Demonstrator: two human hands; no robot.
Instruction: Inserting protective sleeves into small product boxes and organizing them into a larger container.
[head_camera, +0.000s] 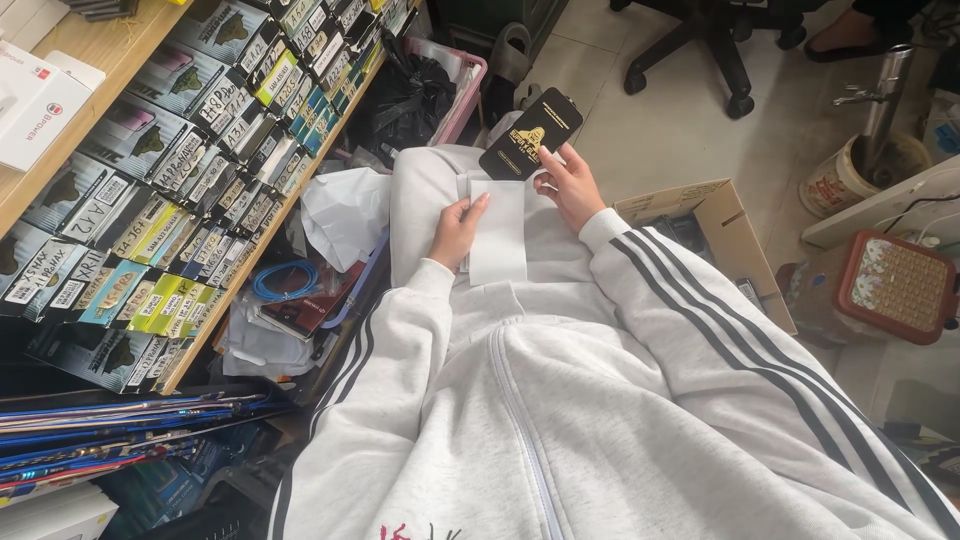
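Observation:
My left hand (456, 228) rests on my lap and holds a stack of flat white sleeves (497, 235), thumb on top of them. My right hand (570, 183) grips the lower edge of a flat black package with gold print (530, 133), holding it tilted above my knees, just beyond the white stack. Both arms wear a light grey jacket with dark stripes down the sleeves.
A wooden shelf (255, 240) on the left carries rows of labelled flat boxes. Below it lie white paper, a blue cable coil (284, 279) and a dark red item. An open cardboard box (712, 215), a pink basket (462, 95), an office chair base and a stool stand on the tiled floor.

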